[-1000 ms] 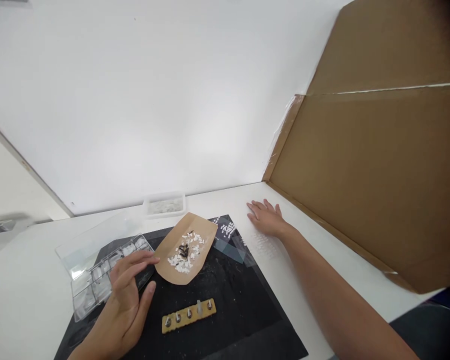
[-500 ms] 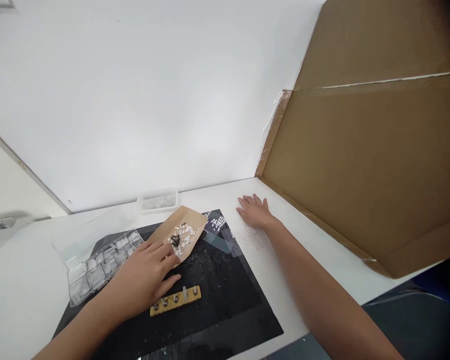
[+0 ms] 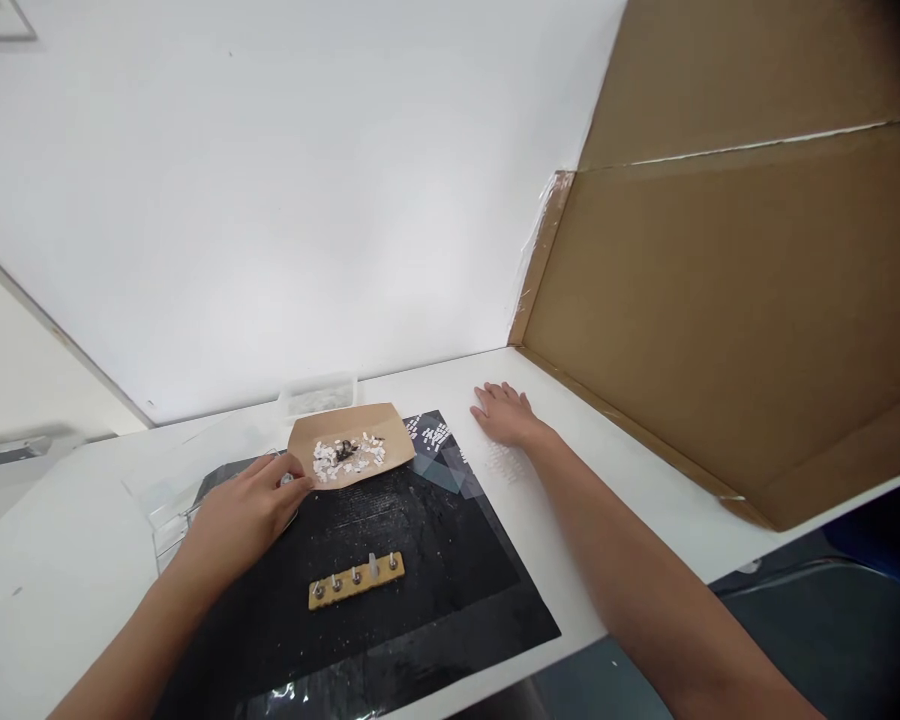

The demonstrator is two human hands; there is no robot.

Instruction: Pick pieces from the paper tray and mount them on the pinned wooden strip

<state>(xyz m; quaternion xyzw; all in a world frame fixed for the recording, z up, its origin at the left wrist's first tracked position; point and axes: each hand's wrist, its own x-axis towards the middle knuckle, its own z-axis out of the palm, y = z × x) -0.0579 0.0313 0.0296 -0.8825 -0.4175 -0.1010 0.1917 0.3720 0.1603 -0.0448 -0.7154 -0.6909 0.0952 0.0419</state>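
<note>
My left hand [image 3: 247, 505] pinches the lower left corner of a brown paper tray [image 3: 390, 430] between thumb and fingers. Small white pieces [image 3: 371, 452] and a dark tangle [image 3: 343, 453] lie in the tray. My right hand [image 3: 502, 412] rests on the white table with its fingers spread, holding nothing. Near its wrist are rows of tiny white pieces [image 3: 504, 463]. A yellow strip [image 3: 356, 582] with several upright metal pins lies on the black mat [image 3: 435, 560], below the tray.
A clear compartment box [image 3: 166, 525] is partly hidden behind my left hand. Behind the paper tray stands a small white container [image 3: 319, 397]. More white pieces [image 3: 429, 433] lie on the mat's far right corner. Cardboard [image 3: 720, 320] walls the right side; a white wall [image 3: 307, 200] stands behind.
My left hand has moved left from over the tray to its corner. The paper tray has turned to lie more level across the mat. My right hand stays flat on the table.
</note>
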